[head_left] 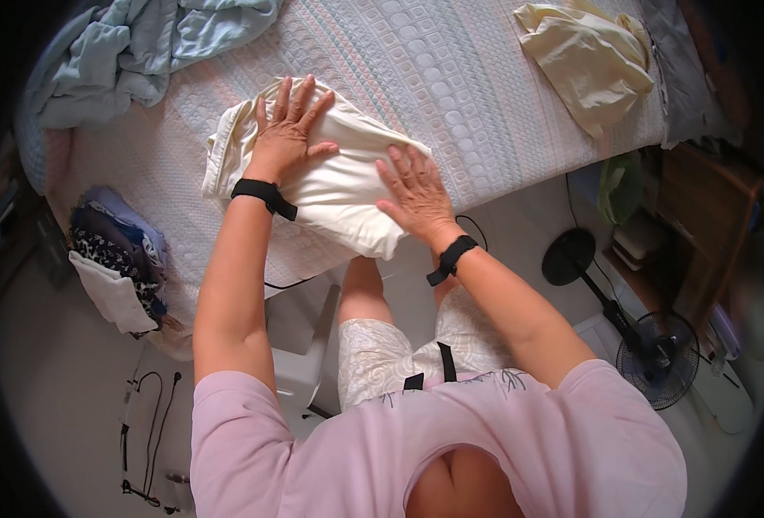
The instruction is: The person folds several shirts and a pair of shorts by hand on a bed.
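A folded cream-coloured cloth (339, 186) lies at the near edge of a bed with a textured pale bedspread (451, 78). My left hand (287, 129) presses flat on the cloth's far left part, fingers spread. Flat on the cloth's right end rests my right hand (415, 194), fingers pointing to the upper left. Both wrists wear black straps. Neither hand grips anything.
A crumpled pale yellow cloth (585, 56) lies at the bed's far right. A light blue blanket (123, 52) is bunched at the far left. A stack of folded clothes (119, 255) sits at the bed's left edge. A black floor fan (650, 350) stands at the right, by a wooden cabinet (706, 224).
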Action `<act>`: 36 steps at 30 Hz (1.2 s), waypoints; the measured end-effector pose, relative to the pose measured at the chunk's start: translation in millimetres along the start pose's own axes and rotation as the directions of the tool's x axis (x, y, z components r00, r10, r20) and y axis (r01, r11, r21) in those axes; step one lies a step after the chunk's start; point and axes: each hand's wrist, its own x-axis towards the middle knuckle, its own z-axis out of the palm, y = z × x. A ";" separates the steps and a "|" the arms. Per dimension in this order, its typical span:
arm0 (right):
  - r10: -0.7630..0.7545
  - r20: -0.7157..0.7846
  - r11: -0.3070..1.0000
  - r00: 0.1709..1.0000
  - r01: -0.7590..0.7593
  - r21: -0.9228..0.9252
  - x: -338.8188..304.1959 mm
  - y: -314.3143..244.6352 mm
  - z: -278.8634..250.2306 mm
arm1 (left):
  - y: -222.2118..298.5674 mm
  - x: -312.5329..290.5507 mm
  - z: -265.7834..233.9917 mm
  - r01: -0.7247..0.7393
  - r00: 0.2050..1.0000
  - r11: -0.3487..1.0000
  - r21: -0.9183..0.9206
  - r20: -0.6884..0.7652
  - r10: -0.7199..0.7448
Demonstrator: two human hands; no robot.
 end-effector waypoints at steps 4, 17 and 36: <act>0.164 -0.025 0.987 0.986 -0.163 0.004 -23.7 29.6 -19.6 | 2.4 -2.1 -3.6 0.035 0.997 0.999 0.011 0.063 -0.036; -0.261 0.079 0.963 0.962 0.254 0.089 5.4 -69.8 -28.0 | -1.2 -90.9 -18.2 0.409 0.894 0.911 -0.053 -0.174 -0.412; 0.206 0.044 0.816 0.978 -0.197 0.543 47.5 20.5 -20.2 | 129.0 -121.7 22.8 -0.228 0.417 -0.632 -0.741 0.512 -0.751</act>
